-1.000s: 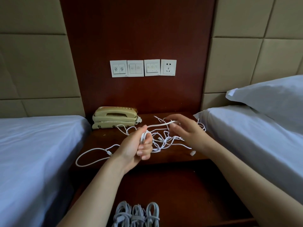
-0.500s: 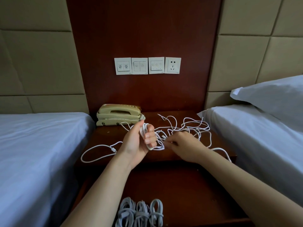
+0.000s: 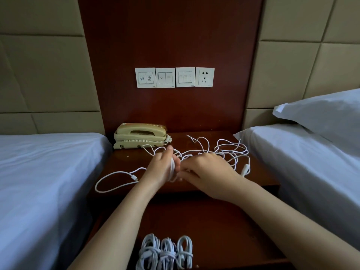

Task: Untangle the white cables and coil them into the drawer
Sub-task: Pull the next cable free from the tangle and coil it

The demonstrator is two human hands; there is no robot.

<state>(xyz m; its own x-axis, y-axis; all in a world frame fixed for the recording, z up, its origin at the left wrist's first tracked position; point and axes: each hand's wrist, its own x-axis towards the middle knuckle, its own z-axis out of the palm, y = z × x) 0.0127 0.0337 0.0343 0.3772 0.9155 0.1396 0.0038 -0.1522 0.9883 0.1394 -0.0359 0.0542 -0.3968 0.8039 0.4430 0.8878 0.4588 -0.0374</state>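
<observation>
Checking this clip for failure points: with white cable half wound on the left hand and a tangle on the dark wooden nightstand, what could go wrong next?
The left hand grips a half-wound white cable coil whose strand leads into the loose white cable tangle; pulling harder may tighten knots.
Strands lie beside the beige telephone's curly cord and could snag it.
The trailing white loop reaches the dark wooden nightstand edge and might slide off.

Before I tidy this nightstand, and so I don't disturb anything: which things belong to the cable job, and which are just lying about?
Job: left hand, gripping the half-wound coil; right hand; tangled white cables; three coiled bundles in the drawer.
Lying about: telephone; switch plates; pillow.
</observation>
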